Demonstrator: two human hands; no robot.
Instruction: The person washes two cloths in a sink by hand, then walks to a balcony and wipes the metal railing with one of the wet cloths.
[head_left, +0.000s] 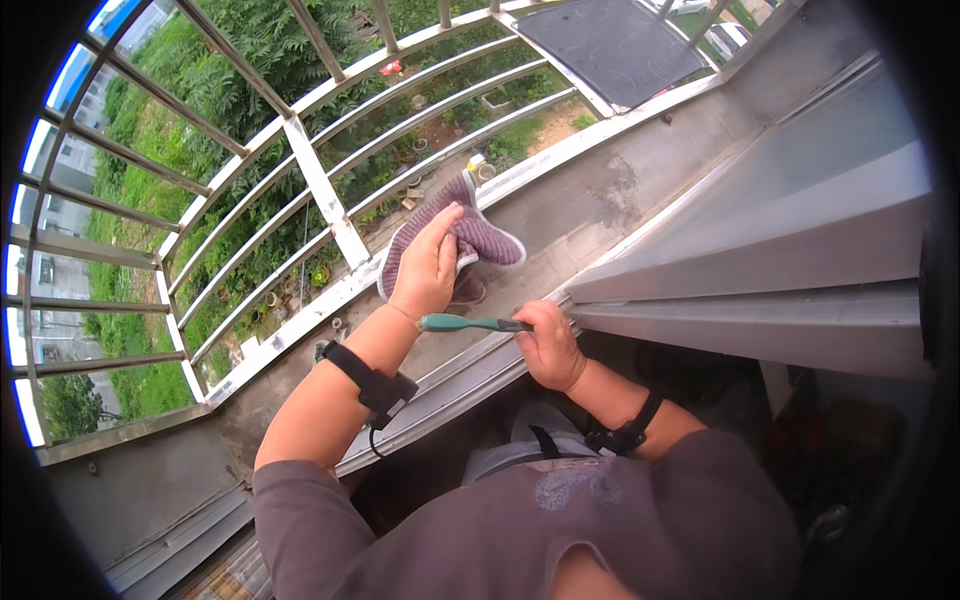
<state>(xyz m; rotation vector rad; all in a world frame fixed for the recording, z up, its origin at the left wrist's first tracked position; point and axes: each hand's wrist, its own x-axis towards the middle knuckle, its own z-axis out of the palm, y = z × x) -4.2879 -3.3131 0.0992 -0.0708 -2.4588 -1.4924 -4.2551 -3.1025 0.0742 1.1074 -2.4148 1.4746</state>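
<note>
My left hand (429, 266) lies against a purple ribbed cloth (487, 234) with pale edging, above the outer window ledge. The cloth is folded and spreads out on both sides of the hand; the palm side is hidden, but part of the cloth is pinched by the thumb. My right hand (551, 345) is closed around the dark end of a green-handled tool (457, 322), near the window track. The tool's green end points left, across my left wrist. What kind of tool it is cannot be told.
A concrete ledge (615, 180) with stained patches runs outside the sliding window's metal track (457, 382). Beyond it stands a cage of metal bars (450, 154), with a dark panel (611, 49) on its floor at the upper right. The window frame (750, 300) stands at the right.
</note>
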